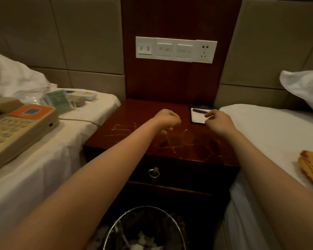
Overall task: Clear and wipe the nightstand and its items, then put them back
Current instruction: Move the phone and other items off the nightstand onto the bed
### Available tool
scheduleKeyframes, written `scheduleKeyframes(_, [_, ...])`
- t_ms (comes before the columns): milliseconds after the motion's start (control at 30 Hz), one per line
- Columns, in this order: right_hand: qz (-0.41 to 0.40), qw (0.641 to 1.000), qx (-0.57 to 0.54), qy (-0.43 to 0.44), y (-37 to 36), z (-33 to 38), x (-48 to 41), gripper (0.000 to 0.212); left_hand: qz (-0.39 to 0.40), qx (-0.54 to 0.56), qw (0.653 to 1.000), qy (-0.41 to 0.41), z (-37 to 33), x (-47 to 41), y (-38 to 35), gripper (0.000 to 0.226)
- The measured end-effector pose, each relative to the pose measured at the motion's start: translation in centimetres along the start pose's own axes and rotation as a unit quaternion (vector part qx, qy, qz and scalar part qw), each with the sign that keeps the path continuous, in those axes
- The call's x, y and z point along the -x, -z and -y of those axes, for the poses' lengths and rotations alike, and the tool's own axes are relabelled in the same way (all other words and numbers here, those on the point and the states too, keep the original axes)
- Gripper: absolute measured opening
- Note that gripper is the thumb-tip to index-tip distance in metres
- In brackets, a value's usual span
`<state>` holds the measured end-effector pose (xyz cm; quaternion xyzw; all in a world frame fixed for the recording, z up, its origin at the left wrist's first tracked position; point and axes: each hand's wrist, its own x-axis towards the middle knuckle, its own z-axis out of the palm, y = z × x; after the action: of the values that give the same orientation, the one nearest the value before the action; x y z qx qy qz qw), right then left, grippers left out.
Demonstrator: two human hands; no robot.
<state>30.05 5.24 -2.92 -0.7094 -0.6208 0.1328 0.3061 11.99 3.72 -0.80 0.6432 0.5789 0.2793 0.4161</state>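
Observation:
The dark red wooden nightstand [134, 123] stands between two beds, its top scratched. At its back right corner lies a black tray with a white notepad [198, 117] and a black pen [200, 110]. My right hand [218, 121] hovers at the notepad's right edge, fingers curled and apart, touching or nearly touching it. My left hand [167, 120] is closed into a loose fist over the middle of the nightstand top; nothing shows in it. A beige telephone [16, 130] with an orange panel, its cord, small packets [57, 100] and a remote [85, 95] lie on the left bed.
A wire waste bin [145, 230] with crumpled paper stands on the floor in front of the nightstand. An orange cloth [311, 170] lies on the right bed, a white pillow [304, 87] behind it. A switch and socket panel [175, 49] is on the wall. The drawer has a ring pull [154, 172].

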Motion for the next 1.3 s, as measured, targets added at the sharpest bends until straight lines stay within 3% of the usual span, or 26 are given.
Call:
scheduleKeyframes(167, [-0.01,0.996,0.091,0.002,0.3,-2.7,-3.0,0.037,-0.005,0.013,1.0,-0.012,-1.0,-4.4,-2.9,0.038])
scheduleKeyframes(300, [0.006,0.971,0.237,0.026,-0.5,-4.0,-5.2,0.044,-0.006,0.012,1.0,0.0,-1.6,-8.0,-4.6,0.025])
scheduleKeyframes(433, [-0.012,0.951,0.301,0.068,-1.2,-5.0,-7.8,0.046,-0.008,0.027,0.999,0.026,-1.8,-11.7,-6.2,0.063])
scheduleKeyframes(567, [0.005,0.955,0.296,0.034,-1.3,-6.4,-10.2,0.047,0.005,0.065,0.996,0.053,-2.1,-14.8,-7.1,0.072])
scheduleKeyframes(733, [0.014,0.937,0.347,0.029,-1.5,-7.1,-11.8,0.035,0.029,0.188,0.975,0.115,-3.4,-16.4,-6.6,0.058])
scheduleKeyframes(933, [0.013,0.921,0.387,0.043,-2.1,-6.8,-11.4,0.033,0.009,0.211,0.963,0.166,-3.8,-18.1,-5.8,0.059])
scheduleKeyframes(1033, [-0.016,0.918,0.393,0.056,-2.4,-6.7,-11.2,0.029,0.023,0.228,0.959,0.168,-3.6,-17.9,-6.2,0.051])
scheduleKeyframes(1133, [-0.045,0.929,0.365,0.05,-2.4,-6.6,-11.1,0.024,0.018,0.209,0.967,0.146,-3.5,-17.7,-7.4,0.021])
scheduleKeyframes(1300, [-0.063,0.936,0.342,0.048,-2.4,-6.4,-10.6,0.022,-0.018,0.222,0.965,0.136,-3.1,-17.2,-8.2,0.027])
